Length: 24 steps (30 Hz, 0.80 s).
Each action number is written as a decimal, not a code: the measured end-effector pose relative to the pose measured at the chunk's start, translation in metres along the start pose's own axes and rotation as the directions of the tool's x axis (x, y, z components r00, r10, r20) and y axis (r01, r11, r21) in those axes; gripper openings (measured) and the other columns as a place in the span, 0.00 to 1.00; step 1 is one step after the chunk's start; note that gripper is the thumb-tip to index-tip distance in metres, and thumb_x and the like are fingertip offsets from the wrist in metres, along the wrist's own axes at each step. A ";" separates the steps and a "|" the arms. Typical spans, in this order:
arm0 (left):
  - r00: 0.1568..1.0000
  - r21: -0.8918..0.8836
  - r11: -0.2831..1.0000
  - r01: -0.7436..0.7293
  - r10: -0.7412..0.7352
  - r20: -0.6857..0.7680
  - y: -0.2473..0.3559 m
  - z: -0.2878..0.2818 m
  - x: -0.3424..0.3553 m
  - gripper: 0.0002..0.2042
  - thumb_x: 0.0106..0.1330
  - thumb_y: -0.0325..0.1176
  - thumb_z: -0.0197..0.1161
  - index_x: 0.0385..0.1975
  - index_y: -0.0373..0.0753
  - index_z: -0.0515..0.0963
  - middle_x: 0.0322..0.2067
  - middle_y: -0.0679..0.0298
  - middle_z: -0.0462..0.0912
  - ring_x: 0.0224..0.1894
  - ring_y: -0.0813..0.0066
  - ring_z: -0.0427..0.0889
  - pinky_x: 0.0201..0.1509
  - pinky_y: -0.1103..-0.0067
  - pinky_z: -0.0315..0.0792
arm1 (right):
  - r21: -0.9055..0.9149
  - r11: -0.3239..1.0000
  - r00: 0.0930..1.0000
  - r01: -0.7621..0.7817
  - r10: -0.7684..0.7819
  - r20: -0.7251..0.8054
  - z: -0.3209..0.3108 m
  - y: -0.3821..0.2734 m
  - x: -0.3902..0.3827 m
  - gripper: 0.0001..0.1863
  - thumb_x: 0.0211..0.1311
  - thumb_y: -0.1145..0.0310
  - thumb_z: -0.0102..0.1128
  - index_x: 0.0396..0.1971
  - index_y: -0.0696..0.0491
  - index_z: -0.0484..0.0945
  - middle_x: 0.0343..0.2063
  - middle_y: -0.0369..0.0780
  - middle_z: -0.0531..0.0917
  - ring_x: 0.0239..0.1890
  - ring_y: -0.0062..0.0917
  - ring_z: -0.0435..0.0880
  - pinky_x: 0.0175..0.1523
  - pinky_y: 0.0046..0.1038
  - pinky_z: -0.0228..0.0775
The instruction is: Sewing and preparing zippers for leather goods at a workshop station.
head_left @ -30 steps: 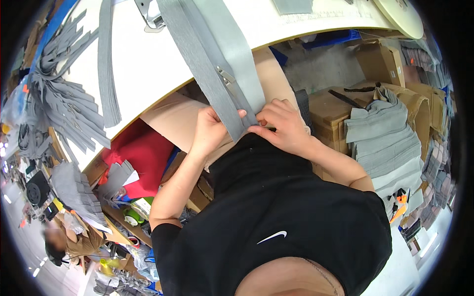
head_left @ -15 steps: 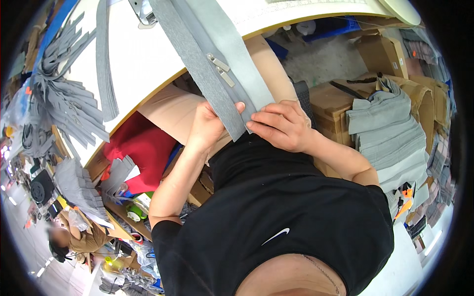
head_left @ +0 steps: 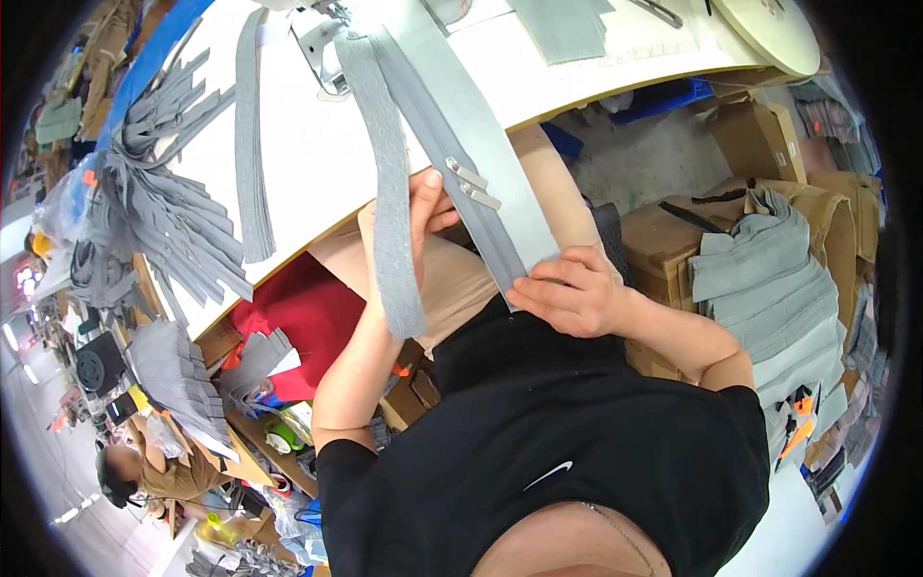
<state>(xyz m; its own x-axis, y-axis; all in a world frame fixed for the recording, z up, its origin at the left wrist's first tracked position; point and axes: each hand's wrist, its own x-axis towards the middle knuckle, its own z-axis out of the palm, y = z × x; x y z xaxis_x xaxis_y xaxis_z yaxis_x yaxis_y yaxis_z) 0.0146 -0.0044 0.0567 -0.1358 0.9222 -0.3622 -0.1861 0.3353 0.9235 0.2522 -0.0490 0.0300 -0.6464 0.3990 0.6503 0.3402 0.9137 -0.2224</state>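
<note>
A long grey zipper with two metal pulls runs down from the table toward my lap, joined along a light grey fabric strip. My right hand pinches the lower end of this piece. A darker grey, felt-like strip hangs apart on the left, its loose end curving over my left wrist. My left hand is behind that strip, thumb and fingers showing in the gap beside the zipper; they look apart, with nothing between them. Up at the sewing machine's metal plate, both strips come together.
Bundled grey strips hang over the white table's left edge, near a flat stack of strips. Grey pieces are piled on cardboard boxes at the right. A red cloth lies under the table. Farther left, another person sits.
The dark strip has come away from the zipper and swung left, out of my left hand's pinch. My left hand has moved up behind it. The right hand keeps its hold; the view has shifted.
</note>
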 end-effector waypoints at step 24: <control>0.984 0.106 0.981 0.160 -0.167 0.058 0.003 -0.010 0.003 0.14 0.75 0.34 0.68 0.43 0.25 0.85 0.32 0.59 0.87 0.31 0.77 0.86 0.33 0.82 0.82 | 0.152 0.988 0.998 -0.013 0.003 0.061 0.005 0.003 0.009 0.13 0.50 0.68 0.74 0.38 0.50 0.91 0.43 0.30 0.87 0.42 0.22 0.83 0.46 0.27 0.70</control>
<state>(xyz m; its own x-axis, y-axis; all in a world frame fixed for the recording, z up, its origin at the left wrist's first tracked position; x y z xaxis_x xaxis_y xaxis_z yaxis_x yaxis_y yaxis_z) 0.0040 -0.0028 0.0572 -0.0464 0.8629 -0.5032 -0.1012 0.4971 0.8618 0.2440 -0.0418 0.0316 -0.6858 0.4060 0.6040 0.2406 0.9097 -0.3383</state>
